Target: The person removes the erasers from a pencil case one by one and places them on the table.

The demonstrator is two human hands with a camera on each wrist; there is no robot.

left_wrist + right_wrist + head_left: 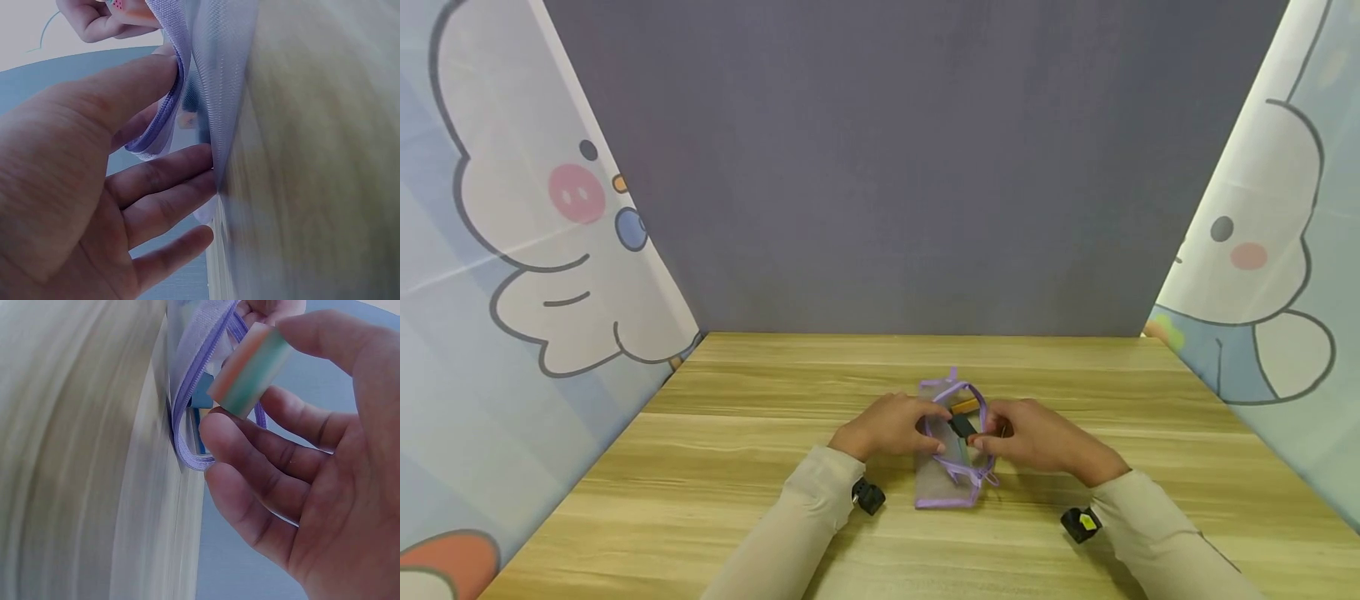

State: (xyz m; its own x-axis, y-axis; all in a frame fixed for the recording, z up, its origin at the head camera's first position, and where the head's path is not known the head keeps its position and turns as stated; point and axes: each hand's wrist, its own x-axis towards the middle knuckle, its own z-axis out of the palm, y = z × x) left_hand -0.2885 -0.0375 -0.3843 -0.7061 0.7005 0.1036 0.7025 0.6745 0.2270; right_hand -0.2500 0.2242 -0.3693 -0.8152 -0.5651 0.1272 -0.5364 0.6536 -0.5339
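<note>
Left hand [891,427] and right hand [1041,435] at a purple-trimmed mesh zip pouch [936,487] — striped eraser [249,370] in the right.
The pouch lies on the counter [737,433]; right thumb and fingers pinch the eraser at the opening's right side, the left hand touches its left side — whether pinching, I cannot tell. A dark block [962,427] shows within the opening.

The person wears long, plain cream sleeves: the left sleeve [786,529] bunches into soft creases near the wrist, and the right sleeve [1157,529] shows similar wrinkles plus a thin dark line [1219,552] along its outer side. The left hand [891,427] and the right hand [1037,433] are bare. A small, boxy black left wrist device [870,497] matches the black right wrist device [1075,527], which bears a bright yellow-green patch [1087,522].
</note>
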